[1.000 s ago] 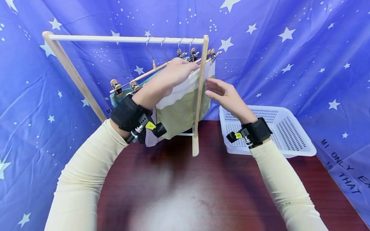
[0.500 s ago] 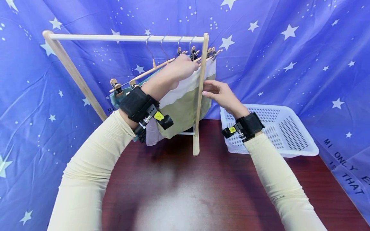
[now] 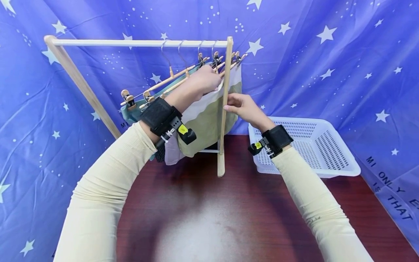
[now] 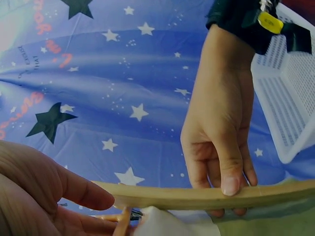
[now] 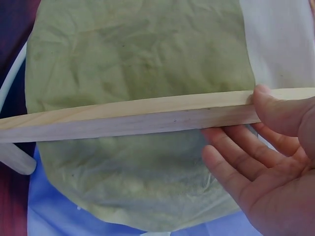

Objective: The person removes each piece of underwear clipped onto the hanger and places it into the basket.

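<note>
My right grip (image 3: 247, 108) pinches a squared wooden post (image 5: 133, 115); I can't tell if my left grip (image 3: 198, 83) holds the clip hanger (image 4: 122, 222).

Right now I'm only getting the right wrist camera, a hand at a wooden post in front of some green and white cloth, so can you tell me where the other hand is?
Observer: The left hand is up by the hangers, near the top of the cloth.

Operator: Okay, and what are those hangers hung on?

Observer: They're hooked over the top bar of the rack, bunched toward the end with the post.

Operator: Got it. Anything out beyond the right hand?

Observer: Yes, a white basket stands on the table, to the right of the rack in the head view.
</note>
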Demonstrator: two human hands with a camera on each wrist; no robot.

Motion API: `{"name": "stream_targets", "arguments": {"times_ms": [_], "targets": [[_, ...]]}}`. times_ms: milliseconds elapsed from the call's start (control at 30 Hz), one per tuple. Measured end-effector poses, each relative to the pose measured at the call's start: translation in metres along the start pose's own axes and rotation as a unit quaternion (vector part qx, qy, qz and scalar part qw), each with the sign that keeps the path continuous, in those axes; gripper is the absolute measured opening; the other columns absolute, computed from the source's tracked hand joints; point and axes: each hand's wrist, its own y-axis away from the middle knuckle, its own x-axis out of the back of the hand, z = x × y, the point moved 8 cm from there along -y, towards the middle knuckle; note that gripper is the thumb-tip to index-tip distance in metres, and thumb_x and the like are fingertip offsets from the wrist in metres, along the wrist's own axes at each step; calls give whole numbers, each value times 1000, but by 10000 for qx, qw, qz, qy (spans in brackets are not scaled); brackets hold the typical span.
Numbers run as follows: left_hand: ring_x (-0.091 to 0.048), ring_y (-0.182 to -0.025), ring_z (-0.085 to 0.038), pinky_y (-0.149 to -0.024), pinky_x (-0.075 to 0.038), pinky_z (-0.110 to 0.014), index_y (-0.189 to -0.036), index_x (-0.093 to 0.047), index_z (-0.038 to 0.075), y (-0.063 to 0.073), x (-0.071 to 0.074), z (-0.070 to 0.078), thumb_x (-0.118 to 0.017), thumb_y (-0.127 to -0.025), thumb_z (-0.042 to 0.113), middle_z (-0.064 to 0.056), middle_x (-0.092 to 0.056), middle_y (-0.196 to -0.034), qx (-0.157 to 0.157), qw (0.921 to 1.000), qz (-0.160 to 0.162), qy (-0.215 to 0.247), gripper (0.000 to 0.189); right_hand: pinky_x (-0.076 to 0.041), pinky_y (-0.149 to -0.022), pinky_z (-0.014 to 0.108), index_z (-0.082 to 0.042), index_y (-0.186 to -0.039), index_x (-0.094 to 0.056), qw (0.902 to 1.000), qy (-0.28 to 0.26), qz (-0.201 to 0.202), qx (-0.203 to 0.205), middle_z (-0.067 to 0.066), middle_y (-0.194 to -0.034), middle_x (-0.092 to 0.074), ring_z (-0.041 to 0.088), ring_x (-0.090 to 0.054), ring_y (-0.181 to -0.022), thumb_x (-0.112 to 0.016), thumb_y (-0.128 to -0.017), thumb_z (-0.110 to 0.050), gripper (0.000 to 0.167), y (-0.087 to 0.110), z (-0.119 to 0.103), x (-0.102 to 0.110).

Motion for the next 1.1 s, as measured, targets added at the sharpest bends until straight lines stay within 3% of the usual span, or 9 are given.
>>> {"name": "stream_targets", "arguments": {"times_ms": [67, 167, 400, 700, 867, 1000, 1100], "targets": [[-32, -51, -7, -48, -29, -19, -75, -40, 12, -2, 0, -1, -38, -105, 7, 4, -39, -71, -60, 10000, -5, 44, 30, -50, -88, 21, 8, -132, -60, 10000, 48, 24, 39, 29, -123, -66, 2, -64, -95, -62, -100, -5, 34, -1, -1, -1], [-26, -44, -7, -44, -25, -20, -66, -32, 14, -3, 0, -2, -37, -103, 2, 6, -27, -55, -89, 9999, 31, -46, 40, -50, -85, 20, 8, -131, -61, 9998, 149, 80, 76, 30, -120, -67, 2, -64, -92, -62, -100, -4, 33, -2, 0, -2], [-26, -46, -6, -45, -25, -19, -66, -31, 15, -3, 2, -2, -38, -104, 3, 6, -26, -59, -65, 9990, 253, -350, 41, -50, -83, 20, 9, -127, -63, 9990, 336, 193, 227, 30, -118, -69, 5, -65, -92, -62, -100, -1, 30, -2, -3, -2], [-23, -48, -7, -47, -22, -19, -66, -31, 14, -4, 5, -2, -36, -104, 5, 5, -24, -60, -160, 9980, 449, -406, 40, -53, -79, 18, 10, -125, -64, 9991, 300, 275, 154, 31, -116, -70, 16, -68, -94, -61, -99, 0, 28, -1, -5, -4], [-22, -48, -8, -48, -21, -21, -64, -32, 13, -4, 8, -4, -39, -105, 8, 5, -24, -59, -300, 9972, 544, -416, 42, -55, -80, 17, 10, -125, -64, 9991, 271, 319, 86, 32, -116, -69, 10, -67, -92, -61, -99, 1, 28, -1, -5, -4], [-23, -47, -8, -47, -20, -21, -62, -34, 14, -3, 13, -4, -45, -105, 14, 6, -24, -56, -455, 9915, 813, -911, 45, -55, -79, 17, 9, -125, -65, 9989, 284, 350, 87, 31, -115, -70, 5, -66, -88, -61, -99, 2, 27, 0, -6, -3], [-26, -45, -8, -46, -21, -21, -61, -35, 15, -3, 19, -3, -47, -105, 19, 7, -25, -52, -519, 9813, 1152, -1454, 46, -55, -79, 17, 8, -126, -66, 9987, 328, 371, 100, 30, -114, -71, 9, -68, -89, -61, -99, 2, 28, 1, -8, -3]]}}
